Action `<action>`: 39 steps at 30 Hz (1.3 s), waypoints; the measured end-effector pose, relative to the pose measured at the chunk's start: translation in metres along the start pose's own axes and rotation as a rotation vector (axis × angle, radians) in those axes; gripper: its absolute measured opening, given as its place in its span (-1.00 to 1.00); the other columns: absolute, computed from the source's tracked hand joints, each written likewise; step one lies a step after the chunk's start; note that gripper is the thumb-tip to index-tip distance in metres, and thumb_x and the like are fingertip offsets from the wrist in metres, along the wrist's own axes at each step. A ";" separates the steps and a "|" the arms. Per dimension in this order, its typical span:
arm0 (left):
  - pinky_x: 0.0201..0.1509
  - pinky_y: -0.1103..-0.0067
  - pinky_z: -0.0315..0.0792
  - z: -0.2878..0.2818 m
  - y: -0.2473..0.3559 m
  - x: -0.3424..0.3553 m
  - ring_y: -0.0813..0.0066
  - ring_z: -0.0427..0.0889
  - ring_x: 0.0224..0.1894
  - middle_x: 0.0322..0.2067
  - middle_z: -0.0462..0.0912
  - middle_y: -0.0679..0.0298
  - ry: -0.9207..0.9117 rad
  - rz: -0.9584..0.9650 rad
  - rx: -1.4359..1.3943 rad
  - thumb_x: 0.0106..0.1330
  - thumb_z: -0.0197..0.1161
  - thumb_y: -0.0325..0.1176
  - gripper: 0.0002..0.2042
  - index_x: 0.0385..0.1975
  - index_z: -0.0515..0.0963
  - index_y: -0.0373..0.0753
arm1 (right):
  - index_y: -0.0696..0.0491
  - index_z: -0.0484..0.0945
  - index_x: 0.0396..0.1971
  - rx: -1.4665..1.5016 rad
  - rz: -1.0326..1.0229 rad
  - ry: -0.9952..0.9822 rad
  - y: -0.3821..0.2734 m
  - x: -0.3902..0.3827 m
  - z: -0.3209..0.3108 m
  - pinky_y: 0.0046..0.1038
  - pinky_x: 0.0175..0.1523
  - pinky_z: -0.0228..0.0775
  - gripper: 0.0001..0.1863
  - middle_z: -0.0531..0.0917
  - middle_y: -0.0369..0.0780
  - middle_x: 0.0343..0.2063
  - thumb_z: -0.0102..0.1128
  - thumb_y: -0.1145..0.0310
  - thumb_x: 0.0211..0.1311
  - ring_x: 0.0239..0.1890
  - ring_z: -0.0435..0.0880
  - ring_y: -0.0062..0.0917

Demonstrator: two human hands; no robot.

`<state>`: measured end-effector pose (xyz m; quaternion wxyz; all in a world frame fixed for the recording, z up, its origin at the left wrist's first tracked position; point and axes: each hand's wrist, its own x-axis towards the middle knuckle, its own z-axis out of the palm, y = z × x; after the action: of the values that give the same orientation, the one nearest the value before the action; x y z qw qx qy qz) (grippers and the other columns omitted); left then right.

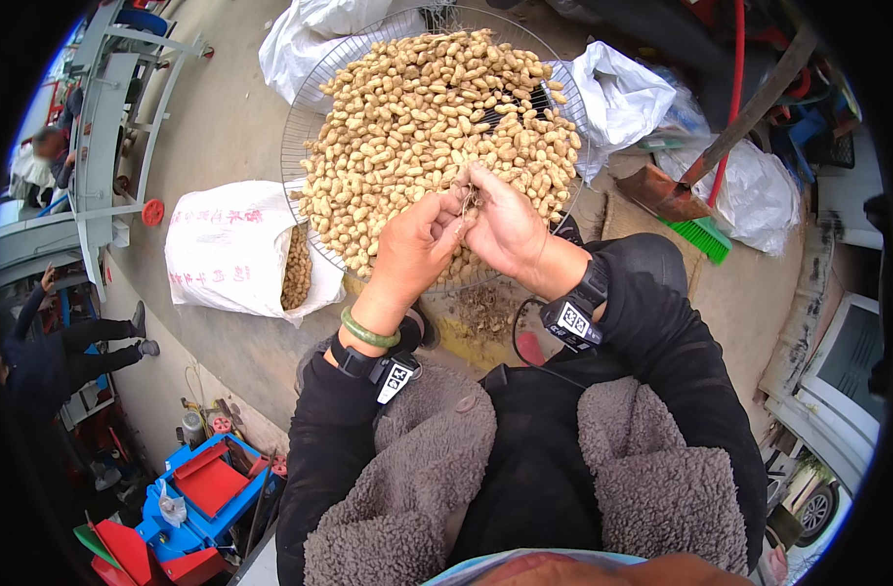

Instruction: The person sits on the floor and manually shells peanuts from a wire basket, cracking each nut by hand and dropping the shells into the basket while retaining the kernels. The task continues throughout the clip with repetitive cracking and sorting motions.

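A round wire tray [295, 146] holds a broad heap of peanuts [388, 117] in their shells. Over its near part, my left hand [422, 239] and my right hand [505, 220] meet with curled fingers, pinching a small dirty tuft of dry stalk or root [472, 198]; whether a peanut is within it is hard to tell. A white woven sack [222, 249] of peanuts lies open to the left of the tray.
White sacks [617, 98], a shovel [666, 190] and a green broom [700, 239] lie at the right. Metal machinery [114, 98] and blue-red equipment [212, 479] stand at the left. Two people [95, 347] [56, 146] are at the far left.
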<state>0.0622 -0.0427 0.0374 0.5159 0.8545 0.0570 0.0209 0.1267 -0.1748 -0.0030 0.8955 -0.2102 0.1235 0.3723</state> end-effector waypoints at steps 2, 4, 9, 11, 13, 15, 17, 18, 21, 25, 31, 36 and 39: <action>-0.36 0.50 0.49 0.000 -0.001 -0.001 0.39 0.61 -0.46 -0.51 0.61 0.28 -0.011 0.116 0.162 0.26 0.43 -0.40 -0.87 -0.30 0.59 -0.21 | 0.01 0.49 -0.18 0.013 -0.029 -0.012 0.004 -0.004 0.000 -0.34 -0.02 0.51 -0.80 0.55 -0.29 -0.27 -0.01 0.22 0.60 -0.20 0.59 -0.48; -0.35 0.40 0.52 0.000 -0.002 -0.001 0.21 0.66 -0.43 -0.48 0.64 0.22 -0.008 0.219 0.280 0.23 0.44 -0.38 -0.86 -0.31 0.59 -0.18 | 0.01 0.48 -0.17 0.011 -0.045 0.023 0.004 -0.005 0.001 -0.34 -0.07 0.55 -0.82 0.54 -0.29 -0.29 -0.01 0.24 0.61 -0.24 0.58 -0.49; -0.38 0.58 0.46 0.002 0.001 0.002 0.49 0.59 -0.48 -0.49 0.61 0.31 -0.009 0.289 0.190 0.25 0.41 -0.49 -0.88 -0.33 0.56 -0.24 | 0.03 0.48 -0.22 -0.138 -0.110 0.131 -0.008 0.004 0.001 -0.48 -0.21 0.44 -0.67 0.49 -0.30 -0.36 -0.02 0.06 0.63 -0.32 0.50 -0.56; -0.42 0.72 0.40 0.007 0.004 0.002 0.74 0.53 -0.50 -0.51 0.60 0.44 -0.015 -0.031 -0.111 0.32 0.39 -0.49 -0.88 -0.37 0.54 -0.23 | 0.03 0.48 -0.25 -0.309 -0.184 0.168 -0.012 0.007 0.003 -0.54 -0.27 0.35 -0.63 0.45 -0.33 -0.39 -0.02 0.02 0.62 -0.35 0.46 -0.61; -0.41 0.80 0.38 0.010 0.003 0.005 0.86 0.49 -0.48 -0.50 0.57 0.53 -0.057 -0.225 -0.346 0.36 0.35 -0.52 -0.90 -0.33 0.54 -0.23 | 0.01 0.47 -0.33 -0.560 -0.257 0.187 -0.013 0.009 0.006 -0.57 -0.28 0.28 -0.60 0.42 -0.37 -0.43 -0.05 0.01 0.63 -0.40 0.36 -0.68; -0.41 0.80 0.38 0.013 0.003 0.005 0.86 0.49 -0.47 -0.49 0.57 0.53 -0.102 -0.222 -0.507 0.36 0.34 -0.53 -0.90 -0.31 0.52 -0.24 | -0.01 0.45 -0.35 -0.758 -0.311 0.124 -0.014 0.010 0.011 -0.58 -0.27 0.24 -0.61 0.41 -0.39 -0.44 -0.06 0.02 0.64 -0.40 0.31 -0.70; -0.40 0.80 0.37 0.012 0.001 0.004 0.86 0.47 -0.47 -0.50 0.55 0.54 -0.122 -0.217 -0.564 0.34 0.33 -0.53 -0.90 -0.33 0.52 -0.23 | -0.03 0.42 -0.41 -0.722 -0.270 0.070 -0.015 0.012 0.019 -0.60 -0.34 0.19 -0.59 0.39 -0.40 -0.51 -0.04 0.00 0.63 -0.47 0.27 -0.71; -0.40 0.80 0.36 0.010 0.000 0.004 0.86 0.47 -0.47 -0.50 0.54 0.54 -0.131 -0.209 -0.612 0.32 0.33 -0.52 -0.90 -0.35 0.52 -0.23 | -0.04 0.41 -0.42 -0.667 -0.220 0.058 -0.017 0.011 0.022 -0.60 -0.38 0.17 -0.58 0.38 -0.41 -0.53 -0.03 -0.01 0.62 -0.50 0.26 -0.72; -0.40 0.80 0.38 -0.004 -0.009 0.009 0.86 0.48 -0.47 -0.49 0.57 0.52 0.019 -0.127 -0.424 0.34 0.30 -0.56 -0.91 -0.32 0.51 -0.24 | -0.05 0.36 -0.50 -0.484 0.057 0.027 -0.028 0.000 0.027 -0.61 -0.57 0.02 -0.54 0.32 -0.42 -0.63 -0.03 0.00 0.62 -0.66 0.17 -0.73; -0.40 0.70 0.42 -0.045 -0.026 0.024 0.74 0.50 -0.50 -0.53 0.57 0.47 0.213 -0.196 -0.038 0.35 0.35 -0.44 -0.90 -0.29 0.55 -0.27 | 0.03 0.42 -0.43 -0.828 0.088 -0.453 -0.036 -0.013 0.028 -0.53 -0.49 0.21 -0.58 0.37 -0.35 -0.61 0.03 0.03 0.59 -0.61 0.33 -0.61; -0.31 0.40 0.49 -0.083 -0.035 0.014 0.29 0.61 -0.46 -0.52 0.61 0.19 0.125 -0.293 0.531 0.35 0.37 -0.22 -0.71 -0.07 0.59 -0.25 | 0.07 0.63 0.03 -1.674 0.419 -1.196 -0.026 -0.042 0.023 -0.23 0.02 0.48 -0.55 0.62 -0.06 -0.21 0.27 0.01 0.39 -0.10 0.65 -0.18; -0.23 0.34 0.50 -0.090 -0.044 0.011 0.16 0.62 -0.35 -0.45 0.62 0.13 0.110 -0.260 0.536 0.33 0.38 -0.27 -0.76 -0.14 0.60 -0.28 | 0.08 0.72 -0.07 -1.602 0.329 -1.106 -0.048 -0.025 0.019 -0.27 -0.02 0.54 -0.69 0.74 -0.10 -0.27 0.31 0.19 0.34 -0.15 0.71 -0.18; -0.09 0.24 0.49 -0.088 -0.050 0.014 -0.01 0.61 -0.18 -0.33 0.63 0.03 0.168 -0.093 0.609 0.28 0.38 -0.30 -0.78 -0.18 0.61 -0.28 | 0.11 0.71 -0.25 -1.540 -0.076 -0.836 -0.048 -0.008 0.018 -0.28 -0.16 0.54 -0.81 0.74 -0.13 -0.37 0.29 0.30 0.32 -0.27 0.73 -0.20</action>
<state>0.0637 0.0597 0.0338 0.2301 0.9615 0.1418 0.0497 0.1565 -0.2015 0.0295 0.4886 -0.6064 -0.5076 0.3686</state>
